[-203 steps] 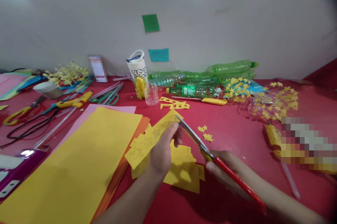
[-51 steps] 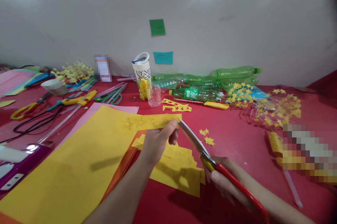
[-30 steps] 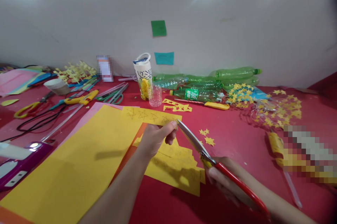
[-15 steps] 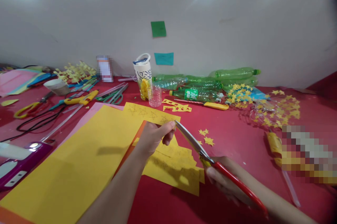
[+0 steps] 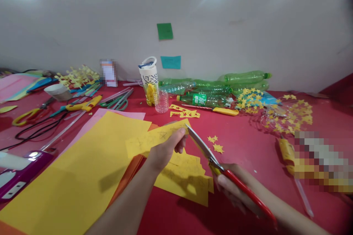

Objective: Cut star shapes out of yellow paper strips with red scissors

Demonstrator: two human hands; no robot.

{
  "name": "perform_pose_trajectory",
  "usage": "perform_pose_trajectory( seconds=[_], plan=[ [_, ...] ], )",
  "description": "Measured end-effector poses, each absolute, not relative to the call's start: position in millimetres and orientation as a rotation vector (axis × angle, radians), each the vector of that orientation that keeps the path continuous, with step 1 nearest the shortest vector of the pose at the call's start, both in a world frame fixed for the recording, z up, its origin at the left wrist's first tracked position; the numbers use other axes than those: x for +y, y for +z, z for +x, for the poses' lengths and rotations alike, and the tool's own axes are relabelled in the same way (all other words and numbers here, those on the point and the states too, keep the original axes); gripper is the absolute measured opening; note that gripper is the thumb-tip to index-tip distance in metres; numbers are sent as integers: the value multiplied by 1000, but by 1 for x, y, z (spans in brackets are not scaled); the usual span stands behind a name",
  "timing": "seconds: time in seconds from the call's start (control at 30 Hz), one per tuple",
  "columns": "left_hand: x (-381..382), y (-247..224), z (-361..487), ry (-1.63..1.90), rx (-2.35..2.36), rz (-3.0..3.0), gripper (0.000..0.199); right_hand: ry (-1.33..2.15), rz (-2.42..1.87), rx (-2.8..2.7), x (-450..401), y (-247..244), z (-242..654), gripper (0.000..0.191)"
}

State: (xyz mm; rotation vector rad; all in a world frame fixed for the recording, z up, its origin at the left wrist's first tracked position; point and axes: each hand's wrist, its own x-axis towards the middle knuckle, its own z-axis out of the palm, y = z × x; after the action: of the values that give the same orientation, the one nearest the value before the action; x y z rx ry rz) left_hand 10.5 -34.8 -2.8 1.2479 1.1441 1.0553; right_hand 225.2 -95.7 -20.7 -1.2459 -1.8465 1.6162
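A left hand (image 5: 167,150) pinches a yellow strip (image 5: 146,142) over the red table (image 5: 242,135) — the right hand (image 5: 230,188) grips scissors (image 5: 234,180), tips at the strip's right end. A few stars (image 5: 218,148) lie cut to the right; the strip's pencilled ones (image 5: 163,135), blurred, appear uncut.

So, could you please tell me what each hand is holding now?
Left hand: closed, pinching a yellow strip.
Right hand: closed around red-handled scissors.

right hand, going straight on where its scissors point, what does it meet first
Probably the yellow strip in the left hand; the scissors seem to reach its edge, though depth is unclear.
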Motion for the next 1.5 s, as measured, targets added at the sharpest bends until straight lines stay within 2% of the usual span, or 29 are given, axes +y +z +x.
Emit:
perform_pose_trajectory(
  seconds=[1.1,1.5],
  plan=[
    [-42,-1,23,1042,1189,1305,45,1660,-1216,-1749,-100,-22,222,55],
    [-42,-3,25,1050,1165,1240,44,1692,-1394,-1653,-103,-28,219,60]
  ],
)
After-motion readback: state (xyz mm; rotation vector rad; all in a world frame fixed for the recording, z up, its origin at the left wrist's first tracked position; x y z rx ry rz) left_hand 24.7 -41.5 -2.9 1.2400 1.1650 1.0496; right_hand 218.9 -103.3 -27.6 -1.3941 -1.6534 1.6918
